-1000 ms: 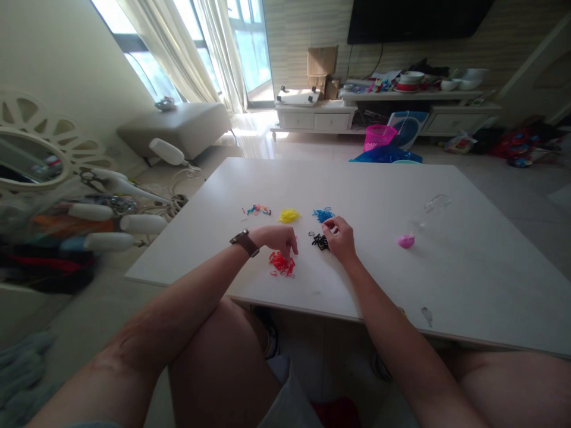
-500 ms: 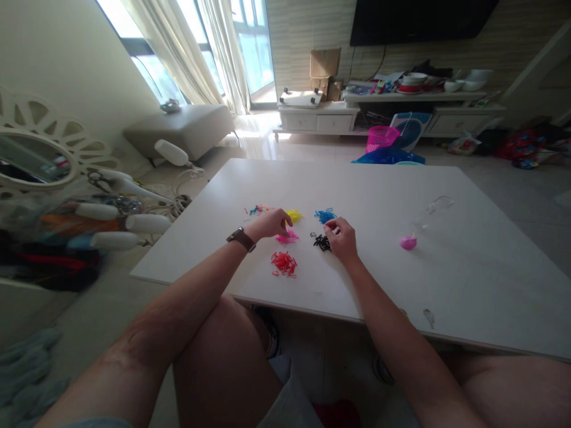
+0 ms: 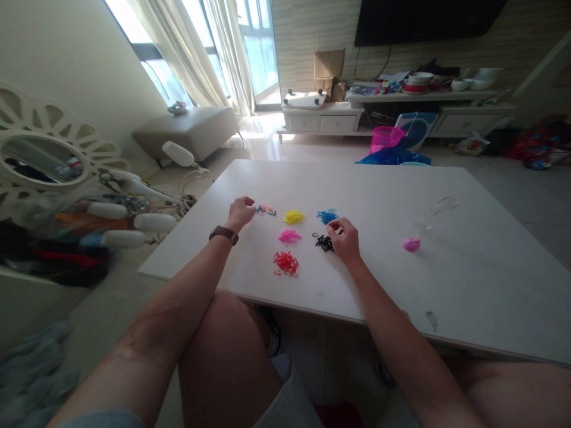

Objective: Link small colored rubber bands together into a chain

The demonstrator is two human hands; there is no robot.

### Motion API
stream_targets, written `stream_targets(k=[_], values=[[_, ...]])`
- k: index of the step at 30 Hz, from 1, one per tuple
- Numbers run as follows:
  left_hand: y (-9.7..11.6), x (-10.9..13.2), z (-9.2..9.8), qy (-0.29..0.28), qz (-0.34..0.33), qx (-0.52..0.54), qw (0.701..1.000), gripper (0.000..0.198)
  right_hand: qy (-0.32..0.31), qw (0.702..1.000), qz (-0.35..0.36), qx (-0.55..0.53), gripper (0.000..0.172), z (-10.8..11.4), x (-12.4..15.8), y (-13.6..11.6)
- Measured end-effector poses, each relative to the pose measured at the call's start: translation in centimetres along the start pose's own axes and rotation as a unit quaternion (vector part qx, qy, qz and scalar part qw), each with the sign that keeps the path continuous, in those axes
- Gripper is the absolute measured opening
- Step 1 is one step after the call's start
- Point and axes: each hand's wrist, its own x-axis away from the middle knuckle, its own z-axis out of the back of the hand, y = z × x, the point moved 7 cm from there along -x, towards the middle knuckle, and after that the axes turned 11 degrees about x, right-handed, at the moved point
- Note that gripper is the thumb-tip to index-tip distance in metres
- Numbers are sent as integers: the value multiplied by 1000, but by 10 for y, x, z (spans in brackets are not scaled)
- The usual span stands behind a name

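Small coloured pieces lie in piles on the white table: yellow, pink, red, blue and black. A mixed-colour pile sits at the left. Beside that mixed pile, at its left edge, is my left hand, its fingers closed together; anything between them is too small to make out. My right hand is pinched over the right side of the black pile, just below the blue one, and what its fingertips hold is not clear.
On the right of the white table are a pink object, a clear plastic item and a small clear piece near the front edge. A pink basket stands beyond the far edge. White lamp arms stand at the left.
My left hand has moved left from the yellow and pink piles to the mixed pile, uncovering them. My right hand has stayed by the black and blue piles. The view has shifted slightly.
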Motion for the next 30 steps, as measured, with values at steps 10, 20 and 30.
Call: stream_targets(k=[10,20,30], values=[[-21,8,-35,-79,2,-113,990,47,11,1000,-17,-9,11,-5,1,14],[-22,-5,-20,1,-24,45,999,20,8,1000,-17,-11,12,-4,1,10],[-42,-8,-28,8,58,277,959,16,5,1000,-4,-9,12,-7,4,9]])
